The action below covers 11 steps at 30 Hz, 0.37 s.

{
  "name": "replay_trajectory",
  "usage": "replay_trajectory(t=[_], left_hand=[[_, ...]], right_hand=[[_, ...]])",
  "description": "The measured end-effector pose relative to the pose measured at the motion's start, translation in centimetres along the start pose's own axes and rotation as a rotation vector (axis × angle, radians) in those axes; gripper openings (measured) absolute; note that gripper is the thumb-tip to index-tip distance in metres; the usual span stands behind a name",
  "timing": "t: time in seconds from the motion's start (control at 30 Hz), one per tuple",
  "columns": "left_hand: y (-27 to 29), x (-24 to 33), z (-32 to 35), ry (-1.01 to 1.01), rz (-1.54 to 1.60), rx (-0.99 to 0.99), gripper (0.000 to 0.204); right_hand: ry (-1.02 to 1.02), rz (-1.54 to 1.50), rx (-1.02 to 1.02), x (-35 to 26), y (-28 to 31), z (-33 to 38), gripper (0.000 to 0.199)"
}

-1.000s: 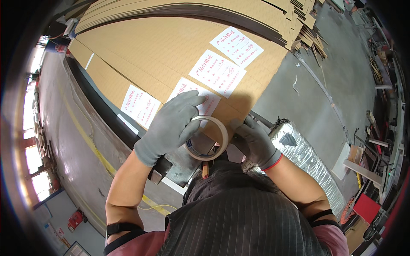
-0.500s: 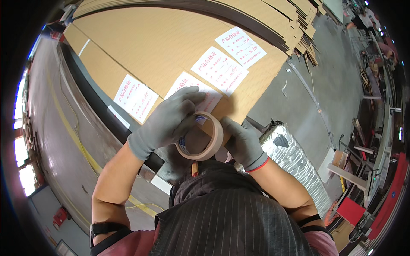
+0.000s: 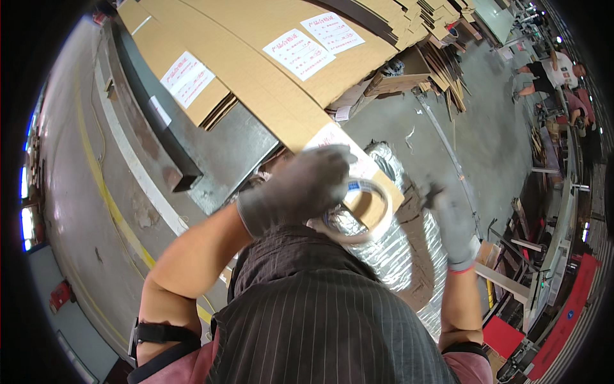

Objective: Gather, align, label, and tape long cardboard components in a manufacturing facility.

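My left hand (image 3: 299,187), in a grey glove, grips a wide roll of tape (image 3: 383,225) with a pale outer side and a blue patch inside. The same hand lies over the near end of a long brown cardboard panel (image 3: 272,114) and partly covers a white label (image 3: 329,136) there. Whether its fingers also pinch the panel is hidden. Off to the right, apart from the panel, is my right hand (image 3: 453,227), also gloved in grey with a red cuff edge. Motion smears its fingers.
More flat cardboard (image 3: 211,38) with white labels lies stacked ahead. A dark metal beam (image 3: 144,121) runs along its left. Silver foil-wrapped material (image 3: 425,256) lies below the tape. Wooden offcuts (image 3: 451,83) lean at the far right, with people (image 3: 553,73) beyond.
My left hand has shifted right with the tape roll. My right hand has moved away to the right, off the cardboard. The long panel's near end now reaches farther right, out past the stack.
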<state>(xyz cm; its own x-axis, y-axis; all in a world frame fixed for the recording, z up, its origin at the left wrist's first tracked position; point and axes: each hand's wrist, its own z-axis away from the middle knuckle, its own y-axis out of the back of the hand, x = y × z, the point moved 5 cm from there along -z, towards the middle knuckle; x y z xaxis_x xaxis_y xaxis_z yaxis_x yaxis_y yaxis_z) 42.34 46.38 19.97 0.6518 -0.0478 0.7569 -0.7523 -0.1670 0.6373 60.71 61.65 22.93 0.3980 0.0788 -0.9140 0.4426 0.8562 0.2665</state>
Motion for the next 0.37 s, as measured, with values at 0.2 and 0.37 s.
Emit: replay_trajectory(t=[0.2, 0.37], left_hand=[[3.4, 2.8, -0.1, -0.065, -0.108, 0.064, 0.008], [2.7, 1.9, 3.4, 0.324, 0.309, 0.291, 0.025]], right_hand=[[0.844, 0.586, -0.500, -11.8, -5.8, -1.4, 0.031], [0.722, 0.469, -0.733, -10.5, -6.1, -3.5, 0.022]])
